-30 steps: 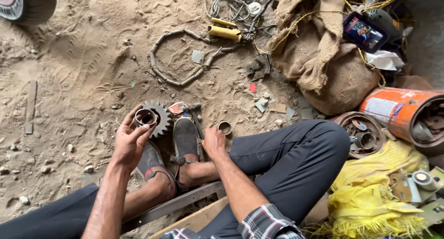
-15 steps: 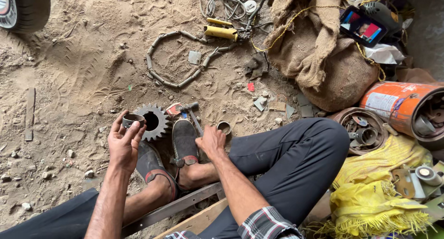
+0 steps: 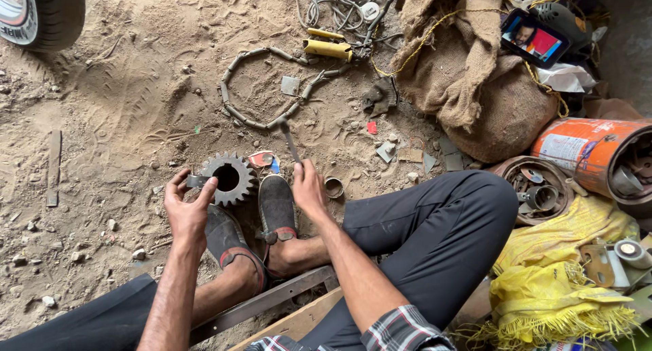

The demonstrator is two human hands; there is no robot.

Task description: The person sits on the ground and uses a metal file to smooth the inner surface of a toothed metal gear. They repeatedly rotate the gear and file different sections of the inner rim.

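A dark toothed gear (image 3: 231, 178) lies flat on the sandy ground just ahead of my two shoes (image 3: 277, 207). My left hand (image 3: 185, 209) pinches a small metal sleeve (image 3: 197, 181) against the gear's left edge. Beside my right shoe, my right hand (image 3: 308, 188) is closed around the lower end of a thin grey metal tool (image 3: 291, 142). The tool points away from me toward a loop of chain. A small metal ring (image 3: 333, 186) rests on the ground right of that hand.
A chain loop (image 3: 252, 86) and yellow-handled tool (image 3: 329, 48) lie ahead. Burlap sacks (image 3: 475, 86) with a phone (image 3: 534, 38) on top, an orange can (image 3: 591, 150), a round metal part (image 3: 533, 188) and yellow cloth (image 3: 564, 290) crowd the right. A tyre (image 3: 41, 14) stands at the top left.
My left hand brought the metal sleeve down from over the gear to its left edge. My right hand slid forward and closed on the thin tool.
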